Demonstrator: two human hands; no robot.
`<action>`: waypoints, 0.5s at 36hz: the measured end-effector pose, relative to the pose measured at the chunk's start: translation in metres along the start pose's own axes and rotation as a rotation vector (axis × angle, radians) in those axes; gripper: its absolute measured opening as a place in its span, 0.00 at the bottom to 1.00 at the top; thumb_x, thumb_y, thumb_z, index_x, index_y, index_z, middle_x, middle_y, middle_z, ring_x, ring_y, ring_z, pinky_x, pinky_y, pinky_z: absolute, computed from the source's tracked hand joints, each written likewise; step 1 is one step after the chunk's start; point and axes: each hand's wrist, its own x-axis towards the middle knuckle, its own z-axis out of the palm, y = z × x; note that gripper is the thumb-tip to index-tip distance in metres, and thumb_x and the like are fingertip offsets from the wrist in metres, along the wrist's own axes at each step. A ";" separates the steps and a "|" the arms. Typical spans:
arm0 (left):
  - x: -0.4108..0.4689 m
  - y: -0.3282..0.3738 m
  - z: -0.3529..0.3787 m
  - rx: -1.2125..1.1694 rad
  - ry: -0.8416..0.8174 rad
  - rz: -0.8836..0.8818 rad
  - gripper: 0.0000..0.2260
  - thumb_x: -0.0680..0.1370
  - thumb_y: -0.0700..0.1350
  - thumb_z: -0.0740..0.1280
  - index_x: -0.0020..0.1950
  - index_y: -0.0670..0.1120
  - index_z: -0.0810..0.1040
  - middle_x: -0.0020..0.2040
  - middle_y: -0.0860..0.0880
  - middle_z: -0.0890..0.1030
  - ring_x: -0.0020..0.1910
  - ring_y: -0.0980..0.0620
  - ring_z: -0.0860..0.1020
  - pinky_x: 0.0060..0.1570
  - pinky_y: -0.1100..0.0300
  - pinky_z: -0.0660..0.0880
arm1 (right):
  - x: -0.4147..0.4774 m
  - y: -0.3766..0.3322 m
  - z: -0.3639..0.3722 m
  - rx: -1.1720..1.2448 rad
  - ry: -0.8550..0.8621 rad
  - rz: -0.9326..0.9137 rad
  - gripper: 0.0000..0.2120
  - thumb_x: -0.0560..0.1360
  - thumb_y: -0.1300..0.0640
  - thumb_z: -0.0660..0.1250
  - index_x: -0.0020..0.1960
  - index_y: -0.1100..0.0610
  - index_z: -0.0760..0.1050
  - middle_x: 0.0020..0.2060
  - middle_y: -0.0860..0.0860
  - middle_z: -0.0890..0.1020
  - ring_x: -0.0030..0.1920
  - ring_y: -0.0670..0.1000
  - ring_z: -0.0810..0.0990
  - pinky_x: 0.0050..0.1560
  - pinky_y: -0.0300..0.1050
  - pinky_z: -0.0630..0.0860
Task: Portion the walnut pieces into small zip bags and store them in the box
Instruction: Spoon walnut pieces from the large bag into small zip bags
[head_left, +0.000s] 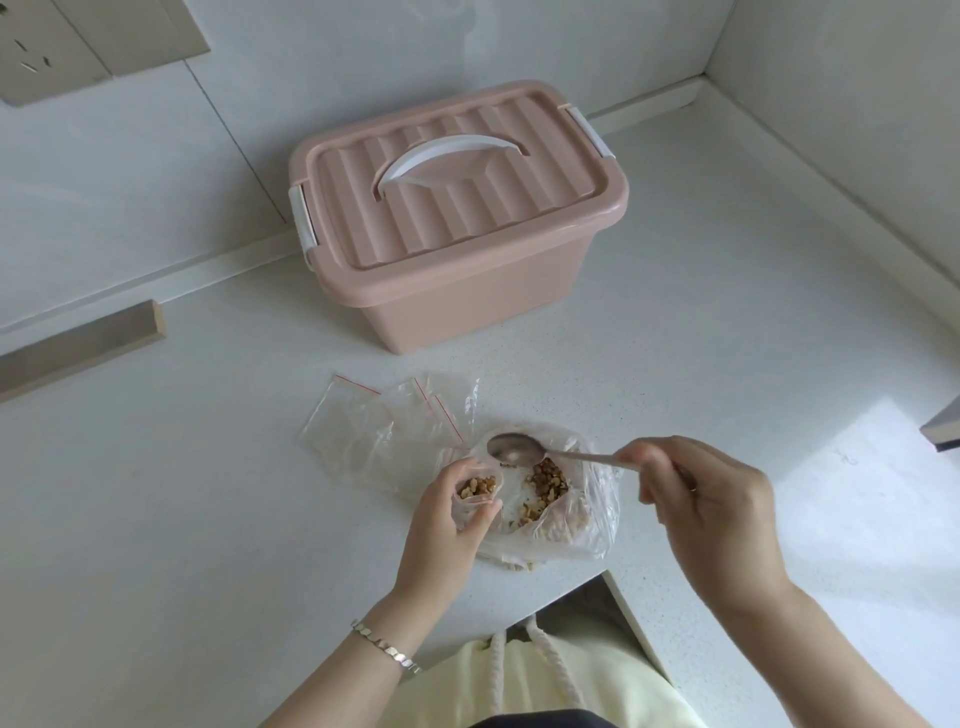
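My left hand (447, 514) grips a small zip bag (478, 491) held open at the top, with walnut pieces inside. My right hand (706, 499) holds a metal spoon (517, 449) by its handle; the empty bowl of the spoon hovers just above and to the right of the small bag. Under the spoon lies a large clear bag of walnut pieces (550, 493), open on the counter. Several empty small zip bags (379, 415) with red seal lines lie flat to the left. Behind them stands the pink storage box (457, 291), lid on, white handle folded down.
The white counter (208, 493) meets the wall behind the box and a corner at the far right. A wooden strip (78, 348) lies at the left. The counter's inner edge (618, 597) cuts in near my body. A dark object (943, 431) pokes in at the right.
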 end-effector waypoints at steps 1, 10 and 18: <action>-0.002 0.003 -0.001 -0.024 0.013 0.006 0.16 0.74 0.46 0.69 0.57 0.60 0.70 0.56 0.63 0.75 0.58 0.70 0.70 0.52 0.80 0.64 | 0.000 0.002 -0.003 0.011 0.027 0.062 0.19 0.76 0.46 0.58 0.38 0.56 0.80 0.24 0.39 0.72 0.28 0.39 0.73 0.29 0.26 0.65; 0.022 0.039 -0.021 -0.082 0.254 0.099 0.13 0.71 0.43 0.71 0.54 0.45 0.75 0.49 0.58 0.78 0.45 0.71 0.75 0.42 0.77 0.71 | -0.002 0.029 -0.006 0.137 0.087 0.505 0.20 0.77 0.47 0.58 0.32 0.55 0.76 0.21 0.49 0.73 0.22 0.45 0.67 0.23 0.31 0.61; 0.121 0.056 -0.010 0.176 0.296 -0.007 0.15 0.73 0.54 0.69 0.54 0.46 0.76 0.42 0.56 0.77 0.41 0.55 0.77 0.40 0.60 0.74 | 0.003 0.044 0.006 0.209 -0.033 0.584 0.20 0.74 0.47 0.57 0.31 0.57 0.76 0.19 0.48 0.69 0.22 0.44 0.64 0.24 0.33 0.61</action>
